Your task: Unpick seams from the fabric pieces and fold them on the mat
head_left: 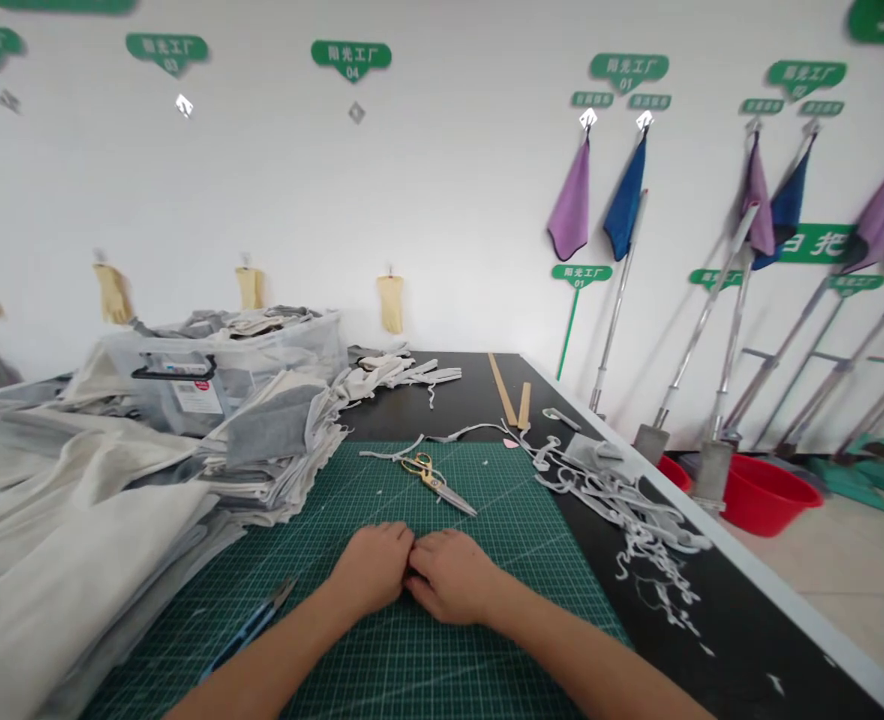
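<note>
Head view: both forearms come in from the bottom edge and meet at the middle of the green gridded cutting mat (382, 660). The left hand (373, 566) and right hand (449, 577) rest palm-down on the mat, knuckles up, fingers curled in and touching each other at the fingertips. Whatever sits between the fingertips is hidden — cannot tell if either hand has hold of anything.

Just beyond the hands, gold-handled steel scissors (436, 481) lie on the mat, blades pointing right, untouched. Left of the left forearm a blue-handled cutter (251, 627) lies at a slant near the mat edge. A stack of folded grey and cream fabric pieces (262, 450) crowds the left side of the mat; larger cream cloth (52, 560) spreads in front of it. Behind that stands a clear plastic storage bin (209, 375) full of fabric.

Right of the mat, on the black tabletop (712, 620), a trail of grey fabric trimmings (622, 500) — curls and strips. Two wooden sticks (509, 395) lie further back. On the floor to the right, a red plastic basin (764, 492).
</note>
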Demonstrator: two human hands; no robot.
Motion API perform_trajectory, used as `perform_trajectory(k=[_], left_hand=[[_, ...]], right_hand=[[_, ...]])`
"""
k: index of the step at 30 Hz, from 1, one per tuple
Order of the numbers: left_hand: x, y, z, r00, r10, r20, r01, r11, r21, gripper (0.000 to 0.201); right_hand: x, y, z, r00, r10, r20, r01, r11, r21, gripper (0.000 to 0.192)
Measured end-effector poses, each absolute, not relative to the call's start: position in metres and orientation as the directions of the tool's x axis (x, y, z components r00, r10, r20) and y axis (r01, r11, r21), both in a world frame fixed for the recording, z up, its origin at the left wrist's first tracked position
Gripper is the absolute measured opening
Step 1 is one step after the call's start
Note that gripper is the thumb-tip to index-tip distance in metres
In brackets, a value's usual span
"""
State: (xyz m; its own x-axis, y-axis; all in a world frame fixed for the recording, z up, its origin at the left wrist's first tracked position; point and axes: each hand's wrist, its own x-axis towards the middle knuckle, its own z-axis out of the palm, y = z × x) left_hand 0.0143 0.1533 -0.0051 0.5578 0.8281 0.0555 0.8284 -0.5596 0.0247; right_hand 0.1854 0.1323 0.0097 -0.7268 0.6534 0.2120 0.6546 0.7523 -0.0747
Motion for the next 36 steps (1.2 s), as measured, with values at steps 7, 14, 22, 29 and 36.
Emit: perform_trajectory(k=[7, 14, 22, 29, 36], left_hand=[[0.021, 0.198, -0.016, 0.433, 0.895, 0.111, 0.9, -0.436, 0.007, 0.019], [0.021, 0.23, -0.024, 0.354, 0.918, 0.179, 0.93, -0.365, 0.031, 0.021], [0.014, 0.265, -0.028, 0.254, 0.931, 0.261, 0.961, -0.274, 0.043, 0.023], [0.01, 0.296, -0.027, 0.089, 0.929, 0.361, 0.983, -0.141, 0.121, 0.025], [0.006, 0.353, -0.015, 0.058, 0.922, 0.384, 0.974, -0.137, 0.183, 0.03]], right_hand=[[0.185, 0.169, 0.003, -0.679, 0.684, 0.268, 0.693, 0.717, -0.073, 0.02], [0.176, 0.196, 0.004, -0.627, 0.72, 0.297, 0.734, 0.674, -0.086, 0.02], [0.164, 0.215, -0.009, -0.71, 0.607, 0.357, 0.602, 0.786, -0.137, 0.02], [0.156, 0.222, -0.031, -0.8, 0.506, 0.321, 0.469, 0.862, -0.19, 0.035], [0.15, 0.231, -0.04, -0.854, 0.442, 0.275, 0.406, 0.896, -0.179, 0.04]])
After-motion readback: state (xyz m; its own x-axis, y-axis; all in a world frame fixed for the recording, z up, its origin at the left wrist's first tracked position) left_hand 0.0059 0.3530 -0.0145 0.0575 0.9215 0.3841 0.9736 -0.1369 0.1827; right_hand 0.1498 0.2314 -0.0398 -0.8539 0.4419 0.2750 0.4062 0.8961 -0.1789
